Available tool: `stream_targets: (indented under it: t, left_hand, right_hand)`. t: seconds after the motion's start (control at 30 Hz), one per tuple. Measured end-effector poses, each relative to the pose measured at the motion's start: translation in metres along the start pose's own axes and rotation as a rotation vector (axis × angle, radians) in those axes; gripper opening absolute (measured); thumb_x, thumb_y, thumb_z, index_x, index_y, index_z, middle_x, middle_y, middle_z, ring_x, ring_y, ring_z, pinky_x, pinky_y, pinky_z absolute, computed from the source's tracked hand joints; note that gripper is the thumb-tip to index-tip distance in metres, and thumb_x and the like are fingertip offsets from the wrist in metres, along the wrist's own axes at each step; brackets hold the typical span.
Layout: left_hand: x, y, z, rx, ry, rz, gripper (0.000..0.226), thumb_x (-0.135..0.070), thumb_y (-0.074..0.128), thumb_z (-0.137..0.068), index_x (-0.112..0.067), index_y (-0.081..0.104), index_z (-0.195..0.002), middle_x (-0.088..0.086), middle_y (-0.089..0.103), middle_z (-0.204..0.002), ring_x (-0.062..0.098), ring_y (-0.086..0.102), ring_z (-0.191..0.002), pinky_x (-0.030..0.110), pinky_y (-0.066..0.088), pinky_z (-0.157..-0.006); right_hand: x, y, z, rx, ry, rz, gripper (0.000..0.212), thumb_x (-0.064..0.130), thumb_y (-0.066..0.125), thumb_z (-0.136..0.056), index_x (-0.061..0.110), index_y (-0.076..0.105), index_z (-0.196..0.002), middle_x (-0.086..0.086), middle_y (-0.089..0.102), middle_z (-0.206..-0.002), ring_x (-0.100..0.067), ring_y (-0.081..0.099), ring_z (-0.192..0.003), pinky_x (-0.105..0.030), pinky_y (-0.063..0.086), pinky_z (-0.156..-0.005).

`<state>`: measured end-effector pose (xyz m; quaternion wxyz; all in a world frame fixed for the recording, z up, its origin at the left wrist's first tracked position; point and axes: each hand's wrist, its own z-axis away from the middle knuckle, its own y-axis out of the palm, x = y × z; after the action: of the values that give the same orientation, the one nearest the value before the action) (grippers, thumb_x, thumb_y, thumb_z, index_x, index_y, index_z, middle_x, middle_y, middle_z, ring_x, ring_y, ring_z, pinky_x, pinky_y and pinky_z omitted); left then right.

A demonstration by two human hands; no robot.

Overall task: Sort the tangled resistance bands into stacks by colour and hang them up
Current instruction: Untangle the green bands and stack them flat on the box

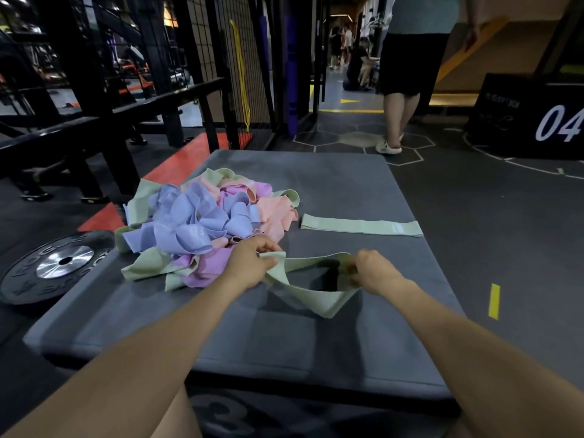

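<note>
A grey mat (316, 343) lies on the dark gym floor (489, 232), with black racks (94, 90) far left and a weight plate (57, 263) on the floor just beside the mat's left edge. On the left half of the mat sits a tangled pile of bands (202, 226) in blue, purple, pink and green. The left hand (252, 263), at the pile's near right edge, pinches one end of a green band (311, 290); the right hand (376, 273) grips its other end, so the loop hangs open between them just over the mat. Farther off, right of the pile, one flat green band (360, 228) lies alone. A person (410, 74) stands far right near a black box (531, 118).
</note>
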<state>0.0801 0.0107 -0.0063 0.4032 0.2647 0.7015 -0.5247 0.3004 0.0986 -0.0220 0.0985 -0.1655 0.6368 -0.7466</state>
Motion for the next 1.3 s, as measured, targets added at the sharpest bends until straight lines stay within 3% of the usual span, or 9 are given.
stream_targets:
  t: [0.07, 0.2, 0.3, 0.5, 0.73, 0.9, 1.0, 1.13, 1.3]
  left_hand:
    - [-0.001, 0.003, 0.0, 0.013, -0.001, -0.003, 0.023, 0.006, 0.064, -0.079, -0.016, 0.065, -0.078, -0.008, 0.059, -0.075, 0.004, 0.048, -0.064, 0.007, 0.038, -0.059]
    - [0.002, 0.008, 0.0, 0.022, -0.026, -0.047, 0.017, 0.003, 0.064, -0.081, -0.013, 0.068, -0.088, -0.006, 0.059, -0.075, 0.004, 0.047, -0.063, 0.003, 0.037, -0.054]
    - [0.001, 0.008, -0.001, 0.021, -0.036, -0.052, 0.019, 0.003, 0.064, -0.081, -0.014, 0.065, -0.087, -0.009, 0.057, -0.072, 0.004, 0.044, -0.06, 0.003, 0.037, -0.053]
    - [-0.004, 0.009, 0.002, 0.015, -0.041, -0.08, 0.019, 0.002, 0.065, -0.081, -0.017, 0.064, -0.086, -0.007, 0.056, -0.074, 0.004, 0.044, -0.058, 0.004, 0.037, -0.052]
    - [-0.004, 0.015, -0.002, 0.007, -0.015, -0.113, 0.017, 0.0, 0.065, -0.082, -0.014, 0.067, -0.09, -0.01, 0.057, -0.079, 0.003, 0.046, -0.064, 0.005, 0.038, -0.056]
    - [0.0, 0.019, -0.007, 0.018, -0.04, -0.132, 0.017, -0.004, 0.066, -0.082, -0.02, 0.066, -0.087, -0.005, 0.061, -0.088, 0.005, 0.05, -0.07, 0.014, 0.038, -0.062]
    - [-0.001, 0.019, -0.007, 0.012, -0.03, -0.115, 0.017, -0.003, 0.066, -0.081, -0.018, 0.067, -0.087, -0.006, 0.06, -0.086, 0.007, 0.051, -0.072, 0.013, 0.038, -0.062]
    - [0.001, 0.019, -0.01, 0.0, -0.012, -0.114, 0.017, -0.003, 0.067, -0.08, -0.019, 0.068, -0.085, -0.005, 0.061, -0.086, 0.01, 0.053, -0.077, 0.012, 0.039, -0.065]
    - [0.004, 0.018, -0.016, 0.003, -0.003, -0.125, 0.016, -0.001, 0.067, -0.08, -0.012, 0.07, -0.09, -0.001, 0.063, -0.089, 0.007, 0.052, -0.074, 0.003, 0.037, -0.059]
  right_hand:
    - [0.0, 0.005, -0.001, -0.022, 0.019, -0.01, 0.023, 0.008, 0.05, -0.091, -0.001, 0.056, -0.112, -0.015, 0.058, -0.115, -0.034, 0.06, -0.103, -0.033, 0.047, -0.08]
    - [-0.005, 0.02, -0.004, -0.052, 0.026, -0.067, 0.023, 0.007, 0.052, -0.087, 0.008, 0.061, -0.108, -0.01, 0.061, -0.099, -0.031, 0.063, -0.085, -0.032, 0.047, -0.067]
    - [-0.005, 0.022, -0.002, -0.083, 0.043, -0.11, 0.019, 0.009, 0.055, -0.086, 0.006, 0.061, -0.104, -0.009, 0.056, -0.093, -0.033, 0.062, -0.091, -0.033, 0.048, -0.073]
    - [-0.005, 0.027, -0.004, -0.122, 0.029, -0.128, 0.023, 0.006, 0.049, -0.089, 0.008, 0.06, -0.109, -0.012, 0.059, -0.109, -0.033, 0.059, -0.098, -0.036, 0.048, -0.079]
    - [-0.001, 0.029, -0.012, -0.053, 0.001, -0.169, 0.032, 0.016, 0.058, -0.087, 0.012, 0.058, -0.119, -0.009, 0.058, -0.117, -0.031, 0.059, -0.105, -0.034, 0.047, -0.086]
    - [-0.003, 0.029, -0.015, -0.033, -0.032, -0.151, 0.025, 0.013, 0.053, -0.089, 0.011, 0.062, -0.112, -0.011, 0.063, -0.11, -0.031, 0.061, -0.098, -0.031, 0.047, -0.078]
    - [-0.003, 0.02, -0.016, -0.096, -0.104, -0.103, 0.023, 0.015, 0.046, -0.094, 0.01, 0.064, -0.108, -0.011, 0.061, -0.109, -0.031, 0.06, -0.097, -0.032, 0.044, -0.074]
    - [-0.003, 0.019, -0.021, -0.258, -0.196, -0.074, 0.027, 0.013, 0.043, -0.096, 0.012, 0.059, -0.118, -0.007, 0.053, -0.115, -0.025, 0.048, -0.109, -0.029, 0.041, -0.077]
    - [0.001, 0.025, -0.027, -0.19, -0.142, -0.09, 0.03, 0.007, 0.041, -0.093, 0.012, 0.046, -0.122, -0.011, 0.055, -0.115, -0.029, 0.052, -0.106, -0.035, 0.044, -0.082]
